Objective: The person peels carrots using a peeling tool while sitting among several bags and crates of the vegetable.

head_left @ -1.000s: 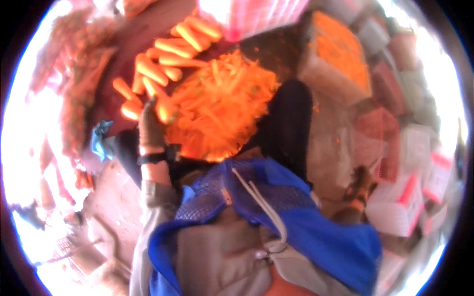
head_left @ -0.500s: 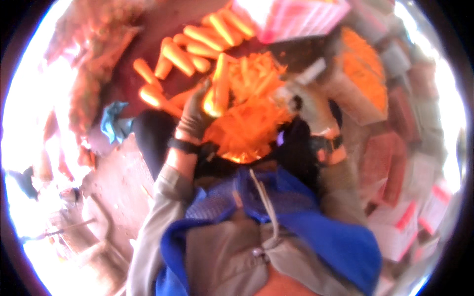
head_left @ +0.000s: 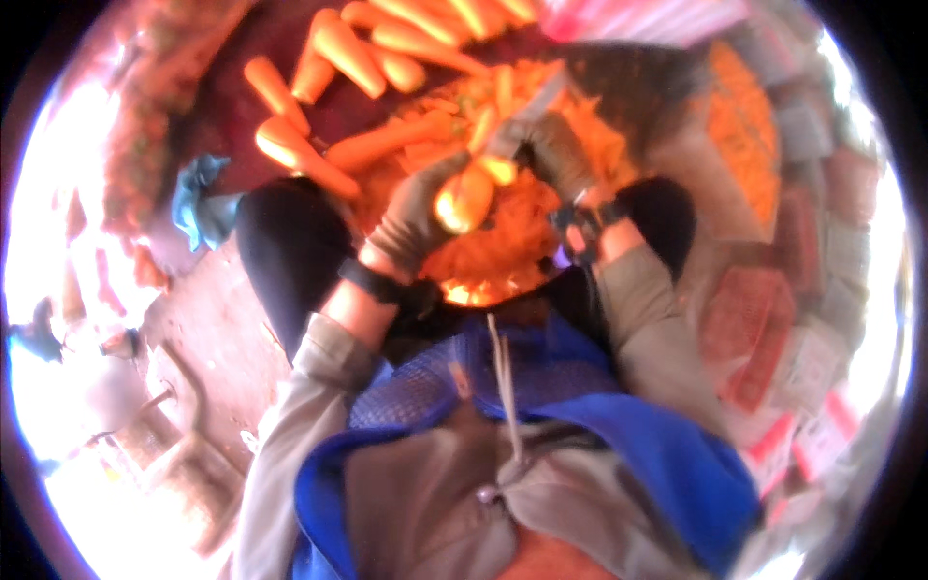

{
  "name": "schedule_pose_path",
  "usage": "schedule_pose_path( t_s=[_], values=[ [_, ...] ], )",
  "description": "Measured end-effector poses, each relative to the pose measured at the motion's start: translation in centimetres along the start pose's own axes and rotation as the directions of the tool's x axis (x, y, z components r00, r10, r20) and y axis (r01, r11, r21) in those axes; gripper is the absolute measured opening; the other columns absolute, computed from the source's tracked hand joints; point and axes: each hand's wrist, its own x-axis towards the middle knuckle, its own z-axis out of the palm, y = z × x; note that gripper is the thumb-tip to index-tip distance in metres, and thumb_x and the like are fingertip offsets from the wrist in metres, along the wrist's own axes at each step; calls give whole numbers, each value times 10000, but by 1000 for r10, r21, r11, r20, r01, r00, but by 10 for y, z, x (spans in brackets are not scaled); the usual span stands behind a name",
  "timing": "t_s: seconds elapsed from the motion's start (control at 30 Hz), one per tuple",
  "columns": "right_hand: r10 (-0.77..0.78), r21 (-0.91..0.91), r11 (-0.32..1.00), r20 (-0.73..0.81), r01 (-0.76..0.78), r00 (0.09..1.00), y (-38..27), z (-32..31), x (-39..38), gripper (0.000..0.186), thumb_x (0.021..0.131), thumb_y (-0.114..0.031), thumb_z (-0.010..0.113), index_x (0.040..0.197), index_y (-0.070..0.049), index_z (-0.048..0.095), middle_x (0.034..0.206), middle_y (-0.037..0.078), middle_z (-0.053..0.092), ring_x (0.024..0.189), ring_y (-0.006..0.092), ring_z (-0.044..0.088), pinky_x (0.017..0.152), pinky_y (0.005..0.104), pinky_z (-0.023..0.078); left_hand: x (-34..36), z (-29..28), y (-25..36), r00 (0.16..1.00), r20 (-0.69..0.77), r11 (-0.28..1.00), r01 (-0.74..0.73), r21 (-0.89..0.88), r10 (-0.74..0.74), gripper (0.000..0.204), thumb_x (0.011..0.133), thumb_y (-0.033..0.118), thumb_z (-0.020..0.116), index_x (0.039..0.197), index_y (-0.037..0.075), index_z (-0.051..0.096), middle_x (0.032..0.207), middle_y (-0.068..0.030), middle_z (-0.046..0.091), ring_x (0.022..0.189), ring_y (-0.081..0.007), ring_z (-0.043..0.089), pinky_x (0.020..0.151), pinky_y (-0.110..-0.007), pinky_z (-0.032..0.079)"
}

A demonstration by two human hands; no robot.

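Observation:
My left hand (head_left: 418, 205), in a grey-brown glove, is closed around a peeled-looking orange carrot (head_left: 465, 199) with its thick end toward me. Close against it, my gloved right hand (head_left: 561, 159) grips a knife (head_left: 544, 97), its pale blade pointing up and away. Motion blurs where blade and carrot meet, so contact is unclear. Beneath both hands lies a heap of orange carrot peelings or pieces (head_left: 503, 246). Whole carrots (head_left: 348, 56) are spread in a loose row beyond my left hand, and one carrot (head_left: 391, 138) lies just past its knuckles.
A pink-and-white crate (head_left: 643, 17) stands at the far edge. To the right is a box filled with orange pieces (head_left: 739, 126), with red and white blocks or boxes (head_left: 749, 333) nearer me. A blue cloth (head_left: 200, 203) sits left of my knee.
My right hand has come in from the right with the knife and is now beside the carrot. The left hand with the carrot has shifted slightly right; the whole view has tilted down.

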Motion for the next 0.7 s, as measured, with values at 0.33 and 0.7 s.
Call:
schedule_pose_path(
  t_s=[0.33, 0.7],
  values=[
    [-3, 99, 995, 150, -12, 989, -46, 31, -33, 151, 819, -162, 675, 757, -29, 709, 669, 32, 678, 574, 96, 604, 522, 238, 461, 1, -1, 7, 967, -220, 962, -176, -209, 129, 484, 943, 347, 547, 1238, -36, 517, 1139, -163, 621, 963, -278, 646, 832, -451, 545],
    [46, 169, 985, -164, -18, 985, -24, 1, -13, 301, 896, -295, 619, 779, -27, 693, 660, 14, 622, 578, 101, 566, 529, 241, 428, -14, -4, 12, 983, -145, 989, -122, -83, 109, 475, 965, 375, 514, 1203, -36, 525, 1037, -188, 650, 895, -300, 660, 804, -417, 551]
  ],
)
